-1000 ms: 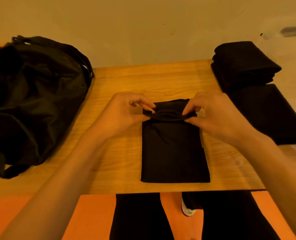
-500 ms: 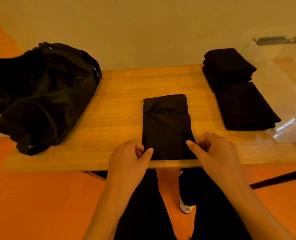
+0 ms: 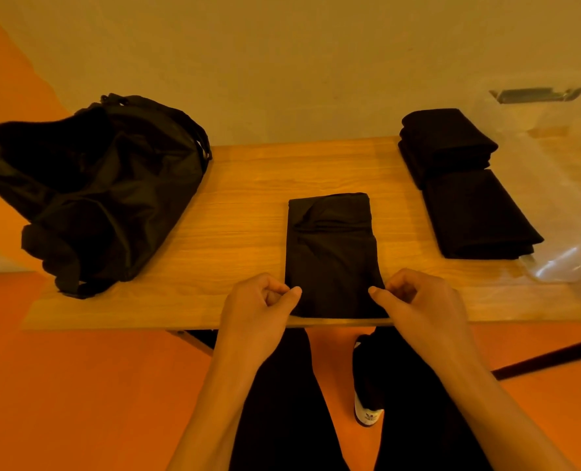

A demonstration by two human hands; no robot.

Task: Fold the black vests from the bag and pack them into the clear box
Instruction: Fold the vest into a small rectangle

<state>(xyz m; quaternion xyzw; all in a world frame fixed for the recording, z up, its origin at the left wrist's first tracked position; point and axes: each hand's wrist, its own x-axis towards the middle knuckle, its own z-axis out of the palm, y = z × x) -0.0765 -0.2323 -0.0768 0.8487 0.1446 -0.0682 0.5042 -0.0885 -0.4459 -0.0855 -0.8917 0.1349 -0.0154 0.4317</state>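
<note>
A black vest (image 3: pixel 331 253), folded into a long narrow strip, lies in the middle of the wooden table (image 3: pixel 248 198) with its near end at the front edge. My left hand (image 3: pixel 258 307) pinches the vest's near left corner. My right hand (image 3: pixel 418 300) pinches the near right corner. The black bag (image 3: pixel 91 192) slumps on the table's left end. On the right, the clear box (image 3: pixel 561 185) holds two piles of folded black vests (image 3: pixel 469 205), one behind the other.
A plain wall stands right behind the table. Bare wood shows between the bag and the vest, and between the vest and the box. Below the front edge are my legs, a shoe (image 3: pixel 367 413) and the orange floor.
My hands left the vest's far end, where they tucked the top fold, and came back to its near end, where they now pinch both corners. The view pulled back from the table.
</note>
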